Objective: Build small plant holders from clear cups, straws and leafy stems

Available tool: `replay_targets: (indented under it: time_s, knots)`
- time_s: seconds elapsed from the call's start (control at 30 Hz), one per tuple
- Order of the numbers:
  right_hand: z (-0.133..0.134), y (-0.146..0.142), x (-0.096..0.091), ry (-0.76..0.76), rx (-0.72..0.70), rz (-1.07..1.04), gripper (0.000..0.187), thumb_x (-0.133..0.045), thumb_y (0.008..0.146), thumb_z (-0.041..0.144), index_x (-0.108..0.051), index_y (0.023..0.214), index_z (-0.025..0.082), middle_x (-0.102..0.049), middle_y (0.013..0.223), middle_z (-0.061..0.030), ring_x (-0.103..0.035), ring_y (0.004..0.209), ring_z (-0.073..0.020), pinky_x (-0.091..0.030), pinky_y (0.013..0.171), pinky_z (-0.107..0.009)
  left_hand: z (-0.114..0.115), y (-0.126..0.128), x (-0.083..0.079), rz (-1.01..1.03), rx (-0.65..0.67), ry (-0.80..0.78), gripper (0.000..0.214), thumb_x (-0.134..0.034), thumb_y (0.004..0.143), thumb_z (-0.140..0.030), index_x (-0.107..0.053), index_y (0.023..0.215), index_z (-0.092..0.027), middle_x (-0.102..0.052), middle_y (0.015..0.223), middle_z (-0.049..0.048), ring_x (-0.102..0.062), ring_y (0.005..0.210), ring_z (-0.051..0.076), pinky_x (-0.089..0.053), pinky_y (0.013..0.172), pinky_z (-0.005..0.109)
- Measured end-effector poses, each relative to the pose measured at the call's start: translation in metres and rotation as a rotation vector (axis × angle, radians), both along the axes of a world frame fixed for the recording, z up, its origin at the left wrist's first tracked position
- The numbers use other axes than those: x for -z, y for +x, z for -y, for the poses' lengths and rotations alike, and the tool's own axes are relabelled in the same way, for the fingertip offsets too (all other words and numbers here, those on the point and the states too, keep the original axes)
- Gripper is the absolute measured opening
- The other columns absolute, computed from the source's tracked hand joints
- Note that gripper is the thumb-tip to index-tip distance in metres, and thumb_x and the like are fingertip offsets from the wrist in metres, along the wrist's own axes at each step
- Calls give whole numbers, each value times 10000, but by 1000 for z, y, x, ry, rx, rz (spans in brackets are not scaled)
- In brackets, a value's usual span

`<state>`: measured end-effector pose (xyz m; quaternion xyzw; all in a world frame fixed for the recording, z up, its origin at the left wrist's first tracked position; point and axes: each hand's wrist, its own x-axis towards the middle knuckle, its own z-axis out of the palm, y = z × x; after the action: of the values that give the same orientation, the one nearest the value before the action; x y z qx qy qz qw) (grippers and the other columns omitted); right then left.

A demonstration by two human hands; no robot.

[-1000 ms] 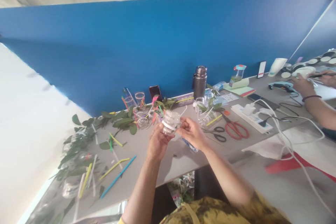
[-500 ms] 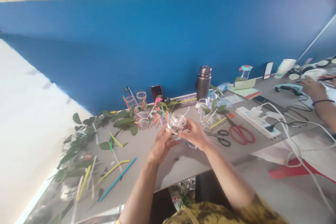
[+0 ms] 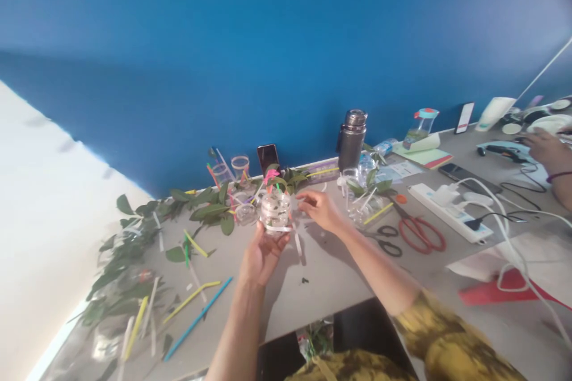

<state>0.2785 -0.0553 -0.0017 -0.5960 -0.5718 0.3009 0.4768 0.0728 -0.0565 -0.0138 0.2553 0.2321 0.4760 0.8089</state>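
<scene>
On the far left of the grey tabletop [image 3: 322,292], leafy green sprigs [image 3: 208,209] lie among loose straws, one of them a blue straw [image 3: 199,318]. My left hand [image 3: 263,259] is cupped under a small clear plastic jar [image 3: 274,211], fingers curled up around its base, holding it just above the table near the middle of the view. A thin white strip [image 3: 295,241] circles the jar and trails down past my hand. The jar looks light, smooth and thin-walled, likely to slip or dent, so its body is the place to hold it gently. My right hand [image 3: 319,211] is just beside it, fingers reaching toward the jar; I cannot tell whether they grip anything. Farther right stand another leaf-filled clear cup [image 3: 361,209] and red-handled scissors [image 3: 420,235].
</scene>
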Motion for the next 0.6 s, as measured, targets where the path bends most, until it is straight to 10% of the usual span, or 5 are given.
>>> replay_targets:
  time_s: [0.23,0.6]
  knots:
    - [-19,-17,-23,-84,-21,636,298,-560,992,301,-747,1224,286,-808,1056,-53,-731,989,-251,-456,791,-293,-3,-6,-8,21,-110,-70,183,-664,963,-280,-737,1073,-153,-814,1036,107,-793,844,253,-656,714,346]
    - [-20,54,-30,-151,312,813,290,-505,1032,335,-771,1140,293,-802,1122,-63,-725,1027,-264,-469,812,-307,-6,-5,1,-19,-167,-51,188,-698,940,-282,-750,1087,-177,-813,1050,93,-783,910,255,-620,766,345]
